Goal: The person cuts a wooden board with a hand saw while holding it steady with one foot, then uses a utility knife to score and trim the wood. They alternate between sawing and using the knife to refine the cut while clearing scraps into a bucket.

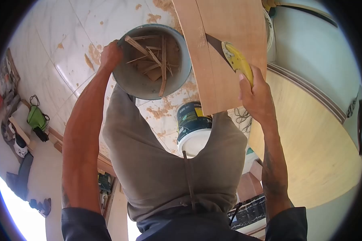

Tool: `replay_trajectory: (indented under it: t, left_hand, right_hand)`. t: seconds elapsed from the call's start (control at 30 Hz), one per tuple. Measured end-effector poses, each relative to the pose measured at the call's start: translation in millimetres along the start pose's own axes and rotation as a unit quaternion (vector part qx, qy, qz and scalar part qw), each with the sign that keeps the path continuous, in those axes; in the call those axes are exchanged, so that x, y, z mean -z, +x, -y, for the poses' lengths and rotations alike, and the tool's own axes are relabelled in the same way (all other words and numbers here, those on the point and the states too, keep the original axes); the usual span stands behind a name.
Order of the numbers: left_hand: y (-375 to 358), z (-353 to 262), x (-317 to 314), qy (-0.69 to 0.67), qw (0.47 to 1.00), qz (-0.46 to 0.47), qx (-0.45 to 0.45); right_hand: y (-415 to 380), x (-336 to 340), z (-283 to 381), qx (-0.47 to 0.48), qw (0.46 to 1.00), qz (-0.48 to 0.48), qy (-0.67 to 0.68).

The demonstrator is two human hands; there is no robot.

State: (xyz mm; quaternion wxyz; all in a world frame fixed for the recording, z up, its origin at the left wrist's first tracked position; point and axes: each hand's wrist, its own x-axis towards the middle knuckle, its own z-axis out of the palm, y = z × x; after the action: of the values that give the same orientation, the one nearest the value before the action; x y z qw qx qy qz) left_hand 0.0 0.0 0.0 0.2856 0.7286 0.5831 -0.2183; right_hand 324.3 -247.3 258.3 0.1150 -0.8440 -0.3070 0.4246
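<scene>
My left hand is closed on the left rim of a grey-blue bucket, which holds several wood strips and offcuts. In my right hand is the yellow handle of a handsaw. The saw's dark blade slants up and left, its far end at a long cut line in the wooden board. That board lies to the right of the bucket, its near end by my right thigh.
Between my legs stands a dark tub with a white lid. Sawdust is scattered over the tiled floor. A curved pale wood panel is at the right. A green bag lies far left.
</scene>
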Motion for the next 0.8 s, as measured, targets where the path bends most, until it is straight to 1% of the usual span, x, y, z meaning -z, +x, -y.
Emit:
replay_trajectory:
  t: [0.07, 0.1, 0.13, 0.17, 0.2, 0.33, 0.4, 0.43, 0.47, 0.5, 0.57, 0.6, 0.67, 0.8]
  left_hand:
    - [7, -4, 10, -0.024, 0.999, -0.027, -0.023]
    - [15, 9, 33, -0.002, 0.997, -0.071, -0.028]
    - [-7, 11, 15, -0.007, 0.999, -0.042, -0.031]
    - [-4, 8, 18, -0.005, 0.998, -0.056, -0.043]
    - [-29, 2, -1, -0.030, 0.998, -0.014, -0.059]
    - [-54, 28, -11, -0.057, 0.990, 0.051, -0.116]
    - [-69, 33, -18, -0.098, 0.984, 0.087, -0.120]
    - [-58, 31, -20, -0.104, 0.983, 0.062, -0.136]
    - [-65, 31, -25, -0.146, 0.977, 0.064, -0.143]
    - [-68, 31, -27, -0.138, 0.978, 0.065, -0.144]
    - [-80, 22, -47, -0.126, 0.978, 0.084, -0.144]
    - [-84, 17, -63, -0.147, 0.968, 0.107, -0.170]
    - [-101, 0, -87, -0.125, 0.966, 0.135, -0.179]
    - [-132, -38, -115, -0.107, 0.960, 0.159, -0.202]
  right_hand:
    - [8, -1, 7, -0.001, 1.000, -0.016, -0.009]
    - [23, -20, 3, 0.030, 0.999, -0.026, 0.024]
    - [11, -14, 6, 0.003, 1.000, -0.008, 0.015]
    - [18, -14, 8, 0.007, 1.000, -0.016, 0.021]
    - [7, 0, 14, -0.014, 1.000, 0.001, -0.001]
    - [18, 7, 25, 0.011, 1.000, 0.002, -0.003]
    - [22, 16, 36, 0.011, 1.000, 0.006, -0.018]
    - [27, 8, 23, 0.044, 0.999, -0.022, -0.008]
    - [28, 11, 28, 0.050, 0.998, -0.021, -0.015]
    - [32, 6, 27, 0.054, 0.998, -0.025, -0.015]
    - [34, -3, 17, 0.047, 0.998, -0.023, -0.021]
    - [32, -5, 14, 0.044, 0.998, -0.023, -0.031]
    - [31, -8, 16, 0.046, 0.998, -0.024, -0.048]
    - [29, -12, 15, 0.056, 0.997, -0.031, -0.046]
